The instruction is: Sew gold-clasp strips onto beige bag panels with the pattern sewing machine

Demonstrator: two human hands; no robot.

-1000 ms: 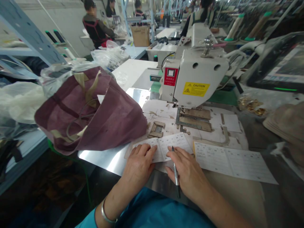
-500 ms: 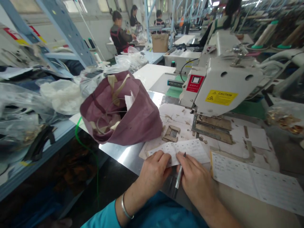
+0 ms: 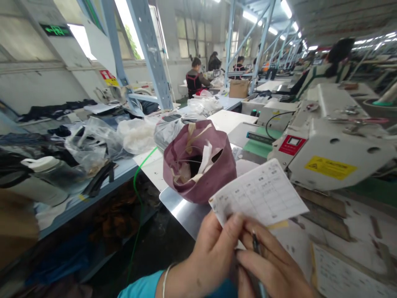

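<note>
A white paper form (image 3: 260,194) with a printed grid and some writing is held up above the machine table. My left hand (image 3: 211,252) pinches its lower left edge between thumb and fingers. Close beside it, my right hand (image 3: 273,265) is closed around a pen (image 3: 256,244) that points upward, and its fingertips reach the form's lower edge. Just beyond the form stands a mauve fabric bag (image 3: 211,186), open at the top, with pale straps and white scraps inside. A second written sheet (image 3: 347,273) lies at the lower right.
At right stands a white sewing machine (image 3: 347,136) with a yellow caution label. Plastic bags (image 3: 136,134) and a white-capped bottle (image 3: 46,178) crowd the left bench. A green cord (image 3: 135,182) hangs off its edge. Several people sit farther back.
Both hands have lifted the form off the table and tilted it up toward me. The pen has turned more upright in my right hand. My view has risen and swung left.
</note>
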